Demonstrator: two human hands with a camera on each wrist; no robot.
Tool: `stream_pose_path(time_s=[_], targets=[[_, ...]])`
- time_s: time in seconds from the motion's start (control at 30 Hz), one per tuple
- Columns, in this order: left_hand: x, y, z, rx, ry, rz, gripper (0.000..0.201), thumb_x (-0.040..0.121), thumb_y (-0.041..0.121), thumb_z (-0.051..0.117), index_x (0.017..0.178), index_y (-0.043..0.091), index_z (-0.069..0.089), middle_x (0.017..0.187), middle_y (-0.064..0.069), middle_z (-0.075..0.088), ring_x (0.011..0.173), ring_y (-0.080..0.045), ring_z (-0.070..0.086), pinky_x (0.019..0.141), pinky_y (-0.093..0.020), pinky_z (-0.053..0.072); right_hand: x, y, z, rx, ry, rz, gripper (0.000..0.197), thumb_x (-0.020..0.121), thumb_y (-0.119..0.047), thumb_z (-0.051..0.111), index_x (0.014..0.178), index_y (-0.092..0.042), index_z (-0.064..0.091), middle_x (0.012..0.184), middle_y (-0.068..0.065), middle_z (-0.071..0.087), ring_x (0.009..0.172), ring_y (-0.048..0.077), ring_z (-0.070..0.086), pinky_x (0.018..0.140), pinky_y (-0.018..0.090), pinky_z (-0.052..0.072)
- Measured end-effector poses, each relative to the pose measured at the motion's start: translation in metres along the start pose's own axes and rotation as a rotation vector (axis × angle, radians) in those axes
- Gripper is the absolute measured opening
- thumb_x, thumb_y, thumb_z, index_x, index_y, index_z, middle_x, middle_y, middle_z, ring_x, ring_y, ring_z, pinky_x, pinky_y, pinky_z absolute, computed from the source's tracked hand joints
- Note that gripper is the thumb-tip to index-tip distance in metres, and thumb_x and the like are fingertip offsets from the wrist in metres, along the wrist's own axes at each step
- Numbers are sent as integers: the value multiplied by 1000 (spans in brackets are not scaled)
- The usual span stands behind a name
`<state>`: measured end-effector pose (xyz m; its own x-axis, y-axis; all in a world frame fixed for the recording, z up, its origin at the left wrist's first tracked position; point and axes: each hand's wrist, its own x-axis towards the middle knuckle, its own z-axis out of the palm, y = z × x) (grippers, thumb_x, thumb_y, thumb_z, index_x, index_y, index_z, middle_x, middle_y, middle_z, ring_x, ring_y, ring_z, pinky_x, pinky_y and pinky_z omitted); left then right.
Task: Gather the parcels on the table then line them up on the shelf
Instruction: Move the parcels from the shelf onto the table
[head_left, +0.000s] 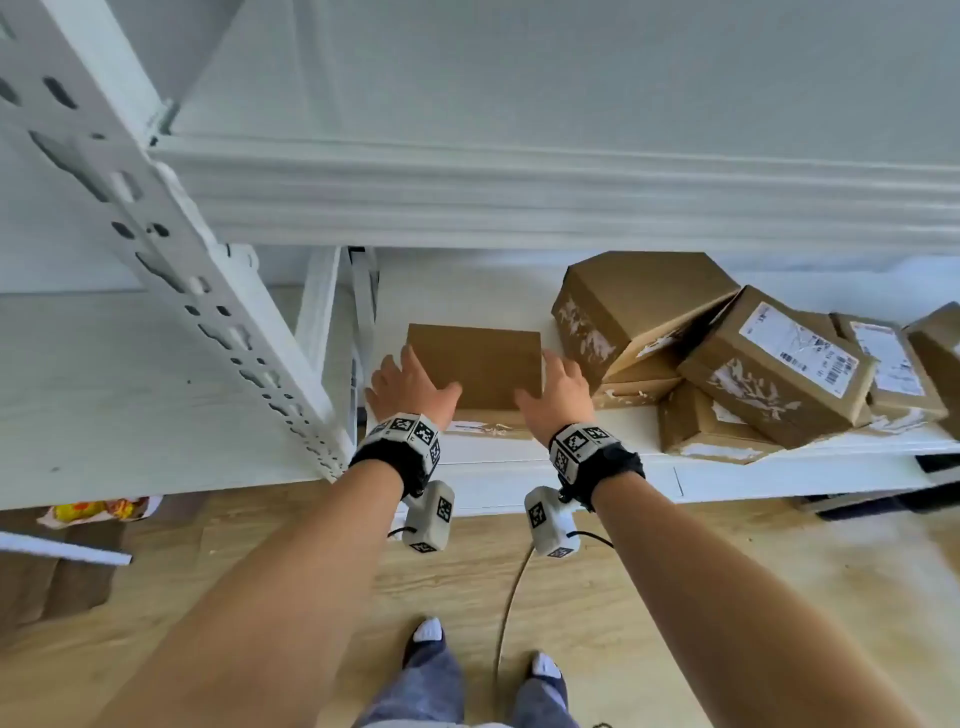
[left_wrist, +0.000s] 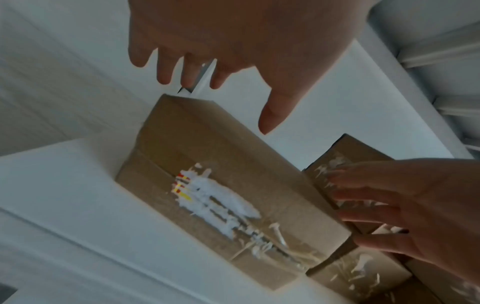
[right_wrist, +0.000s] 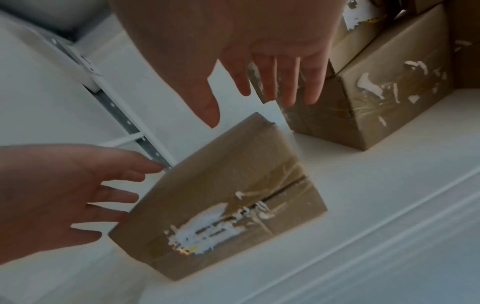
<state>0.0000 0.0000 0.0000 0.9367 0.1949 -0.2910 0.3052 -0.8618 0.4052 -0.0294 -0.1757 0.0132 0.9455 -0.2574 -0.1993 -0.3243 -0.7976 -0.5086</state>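
A plain brown parcel (head_left: 475, 364) lies flat on the white shelf (head_left: 701, 467), near its left end. My left hand (head_left: 426, 379) is at the parcel's left edge and my right hand (head_left: 545, 384) at its right edge, both with fingers straight and spread. The left wrist view shows the parcel (left_wrist: 221, 185) with torn white label scraps on its front face, and my left hand (left_wrist: 233, 96) hovering just off it. In the right wrist view my right hand (right_wrist: 246, 109) hangs open above the parcel (right_wrist: 228, 195). Neither hand grips anything.
Several taped brown parcels (head_left: 769, 369) lie in a jumbled heap on the shelf just right of my right hand. A white perforated upright (head_left: 208, 291) stands to the left, and an upper shelf beam (head_left: 519, 197) runs overhead. A white surface (head_left: 104, 395) lies further left.
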Motion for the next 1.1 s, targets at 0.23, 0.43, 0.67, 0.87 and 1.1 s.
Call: stream_pose_path(time_s=[0.23, 0.43, 0.67, 0.87, 1.1], targets=[[2, -11, 13, -97, -98, 26, 99, 88, 56, 62, 158, 18, 2, 156, -13, 28, 135, -36, 41, 109, -49, 38, -3, 10, 23, -73, -55, 86, 78, 93, -43, 55, 157, -23, 15, 156, 12, 27, 139, 35, 34, 112, 47, 34], [-2, -6, 18, -170, -98, 43, 100, 89, 52, 64, 158, 17, 1, 155, -14, 26, 133, -36, 45, 104, -44, 43, -5, 12, 29, 20, -53, 63, 80, 96, -39, 55, 158, -15, 11, 153, 13, 38, 135, 31, 43, 110, 41, 39], [-18, -4, 16, -139, -82, 25, 101, 90, 56, 63, 159, 15, 1, 154, -15, 29, 131, -36, 48, 102, -43, 44, -15, 17, 26, 43, -17, 23, 78, 96, -38, 56, 157, -16, 13, 149, 11, 44, 128, 31, 51, 103, 39, 45], [-37, 1, 14, -118, -72, 41, 101, 90, 57, 61, 159, 14, 0, 154, -15, 28, 127, -36, 52, 98, -42, 48, -27, 25, 17, 17, 12, 4, 76, 96, -37, 55, 156, -12, 16, 150, 12, 43, 128, 32, 51, 102, 38, 44], [-66, 6, 18, -134, -60, 39, 101, 90, 61, 60, 159, 15, 2, 151, -14, 32, 122, -36, 55, 95, -41, 49, -45, 40, 3, 31, 44, -52, 80, 94, -39, 59, 157, -13, 17, 148, 12, 45, 128, 31, 50, 103, 40, 44]])
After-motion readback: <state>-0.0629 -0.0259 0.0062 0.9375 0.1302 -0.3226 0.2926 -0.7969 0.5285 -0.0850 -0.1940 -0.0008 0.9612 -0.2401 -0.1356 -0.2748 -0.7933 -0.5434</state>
